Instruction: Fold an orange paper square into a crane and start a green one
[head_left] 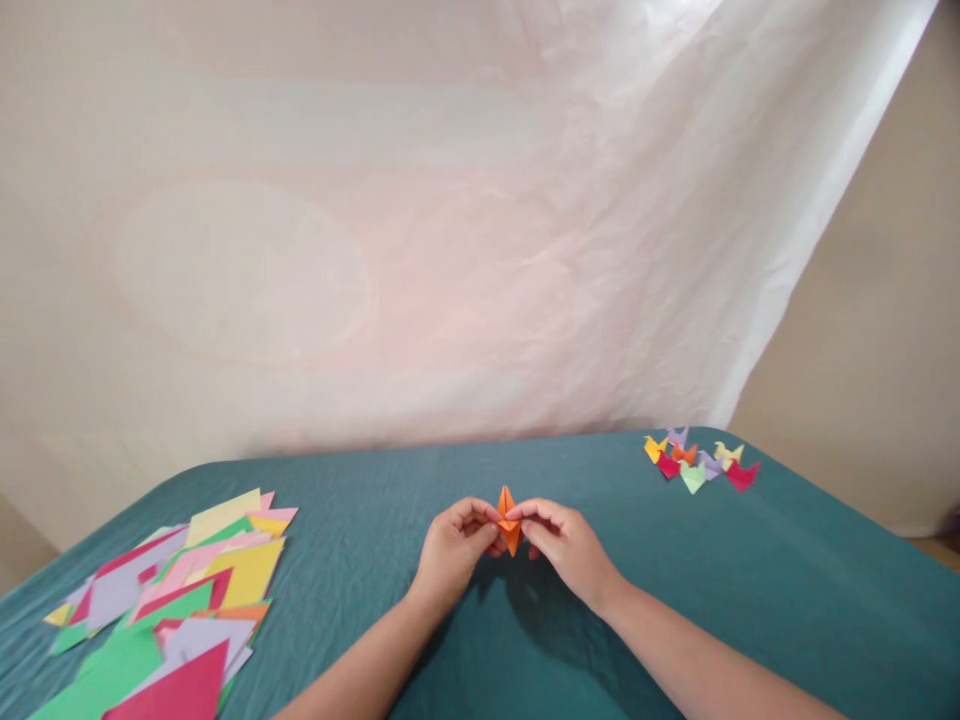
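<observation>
An orange folded paper [507, 505], long and pointed at its upper and lower ends, is held upright between my two hands over the middle of the table. My left hand [459, 545] pinches its left side between thumb and fingers. From the right, my right hand [564, 548] pinches the other side, thumb and forefinger close to the paper's middle. The fingertips cover part of the folds. A shadow of the hands falls on the green tablecloth [360, 560] below.
Loose coloured paper sheets [180, 600] lie in an overlapping heap at the left. Several small folded paper birds [694, 475] stand in a group at the back right. A pale cloth sheet [450, 250] hangs behind the table's far edge.
</observation>
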